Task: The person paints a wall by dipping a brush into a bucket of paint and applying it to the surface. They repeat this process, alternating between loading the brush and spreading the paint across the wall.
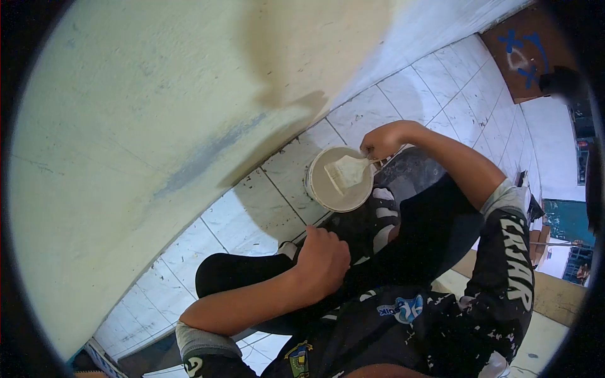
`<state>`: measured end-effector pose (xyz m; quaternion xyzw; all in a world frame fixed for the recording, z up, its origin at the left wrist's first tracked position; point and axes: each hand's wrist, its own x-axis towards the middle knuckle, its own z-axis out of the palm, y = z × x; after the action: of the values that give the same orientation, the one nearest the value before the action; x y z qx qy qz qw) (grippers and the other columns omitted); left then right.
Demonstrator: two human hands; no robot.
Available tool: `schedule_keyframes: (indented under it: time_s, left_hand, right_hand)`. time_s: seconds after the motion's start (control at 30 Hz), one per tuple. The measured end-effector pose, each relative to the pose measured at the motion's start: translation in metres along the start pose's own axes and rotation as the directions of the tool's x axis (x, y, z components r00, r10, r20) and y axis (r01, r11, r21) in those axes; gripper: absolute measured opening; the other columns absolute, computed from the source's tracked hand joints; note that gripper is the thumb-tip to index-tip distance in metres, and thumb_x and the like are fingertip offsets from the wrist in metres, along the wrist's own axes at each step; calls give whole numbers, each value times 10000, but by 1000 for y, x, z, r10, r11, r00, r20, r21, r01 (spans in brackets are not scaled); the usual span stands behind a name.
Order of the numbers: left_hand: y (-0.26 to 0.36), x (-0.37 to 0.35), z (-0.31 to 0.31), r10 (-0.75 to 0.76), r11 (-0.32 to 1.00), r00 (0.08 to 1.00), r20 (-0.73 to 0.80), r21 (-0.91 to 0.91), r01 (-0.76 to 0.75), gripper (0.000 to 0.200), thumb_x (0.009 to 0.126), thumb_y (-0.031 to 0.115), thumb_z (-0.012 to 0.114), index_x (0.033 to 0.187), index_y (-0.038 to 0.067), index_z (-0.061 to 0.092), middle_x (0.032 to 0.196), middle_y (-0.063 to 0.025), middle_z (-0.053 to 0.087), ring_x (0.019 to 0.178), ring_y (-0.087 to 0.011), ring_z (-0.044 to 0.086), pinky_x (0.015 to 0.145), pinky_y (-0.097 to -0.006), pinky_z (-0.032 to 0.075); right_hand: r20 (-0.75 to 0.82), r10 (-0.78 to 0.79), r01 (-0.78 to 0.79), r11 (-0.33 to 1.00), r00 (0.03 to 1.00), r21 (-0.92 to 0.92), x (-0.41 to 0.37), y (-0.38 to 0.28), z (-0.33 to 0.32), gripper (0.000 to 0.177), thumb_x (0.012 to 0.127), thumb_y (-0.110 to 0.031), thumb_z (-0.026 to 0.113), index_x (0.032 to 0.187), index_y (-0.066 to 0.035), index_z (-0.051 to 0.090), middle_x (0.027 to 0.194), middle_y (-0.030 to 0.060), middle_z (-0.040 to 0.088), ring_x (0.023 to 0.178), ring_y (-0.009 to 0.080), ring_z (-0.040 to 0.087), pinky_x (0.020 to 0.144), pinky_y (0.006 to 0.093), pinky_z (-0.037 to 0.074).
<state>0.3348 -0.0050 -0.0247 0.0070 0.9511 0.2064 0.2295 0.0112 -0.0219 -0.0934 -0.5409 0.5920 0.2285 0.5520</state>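
My right hand (383, 141) is closed around the handle of a wide, flat paintbrush (348, 172). Off-white paint coats the brush, and its head is inside the mouth of a round white bucket (313, 189). The bucket stands on the floor close to the wall, with pale paint on its inner side. My left hand (324, 259) is over my bent leg, its fingers curled in a loose fist and partly hidden; nothing sticks out of it. It is just below and left of the bucket.
A cream wall (157, 113) with a grey smear (208, 154) rises on the left. Dirty white tiles (268, 201) run along its base. My sandalled foot (383, 214) is right beside the bucket. A brown panel with blue marks (523, 53) stands at upper right.
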Motion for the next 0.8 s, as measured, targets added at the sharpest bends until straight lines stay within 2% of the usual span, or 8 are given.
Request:
schedule_keyframes:
  time_s: [0.3, 0.37, 0.43, 0.47, 0.53, 0.57, 0.63, 0.8]
  left_hand:
    - [-9, 31, 8, -112, 993, 977, 182, -26, 119, 394, 913, 400, 651, 1024, 23, 671, 966, -177, 677, 980, -345, 647, 864, -491, 468]
    - [-12, 42, 18, -143, 988, 966, 214, -31, 153, 389, 918, 391, 644, 1040, 22, 661, 1010, -184, 673, 993, -344, 644, 865, -494, 469]
    - [-14, 56, 34, -135, 986, 979, 154, -74, 148, 392, 875, 319, 688, 1151, 46, 629, 1181, -184, 628, 1072, -350, 621, 867, -507, 473]
    - [-16, 65, 45, -150, 985, 974, 169, -59, 162, 392, 875, 319, 688, 1151, 46, 629, 1181, -184, 628, 1072, -350, 621, 867, -507, 473]
    - [-18, 72, 65, -101, 992, 994, -43, -77, 98, 542, 863, 275, 696, 1316, 27, 533, 1415, -227, 480, 1131, -376, 592, 908, -517, 486]
    - [-18, 74, 66, -104, 993, 994, -11, -61, 104, 542, 863, 275, 696, 1316, 27, 533, 1415, -227, 480, 1131, -376, 592, 908, -517, 486]
    - [-15, 83, 69, -171, 971, 983, 73, -160, 180, 639, 859, 254, 694, 1411, 29, 463, 1530, -241, 350, 1155, -389, 575, 922, -501, 498]
    - [-5, 95, 65, -184, 962, 979, 89, -187, 198, 592, 868, 236, 683, 1387, 29, 487, 1537, -221, 358, 1138, -384, 577, 912, -481, 508]
  right_hand:
    - [-78, -108, 128, 931, 991, 341, -58, 58, 29, 243, 892, -196, 546, 884, 15, 667, 698, 32, 603, 614, 122, 534, 556, 301, 436]
    - [-209, -125, 222, 807, 970, 547, -54, 85, 49, 245, 888, -238, 567, 879, -21, 681, 721, 33, 636, 599, 120, 553, 548, 310, 454]
    - [-257, -141, 266, 788, 956, 556, -49, 109, 66, 239, 906, -185, 530, 916, 6, 674, 725, 15, 610, 617, 102, 542, 532, 272, 442]
    - [-377, -152, 371, 689, 914, 622, -39, 127, 78, 235, 909, -184, 530, 932, 1, 673, 733, 13, 612, 618, 96, 542, 530, 271, 440]
    - [-503, -98, 487, 460, 859, 742, -9, 156, 102, 211, 909, -165, 530, 945, -3, 660, 726, 14, 600, 597, 83, 518, 510, 266, 408]
    - [-509, -108, 502, 429, 854, 751, 10, 163, 109, 211, 909, -165, 530, 945, -3, 660, 726, 14, 600, 597, 83, 518, 510, 266, 408]
    - [-700, 35, 647, 351, 713, 677, 38, 176, 116, 219, 940, -196, 532, 905, -12, 646, 666, 7, 557, 544, 85, 493, 489, 283, 396]
    - [-683, 195, 646, 223, 704, 730, 136, 186, 114, 240, 946, -211, 536, 875, -7, 642, 649, 18, 556, 518, 95, 491, 476, 289, 406]
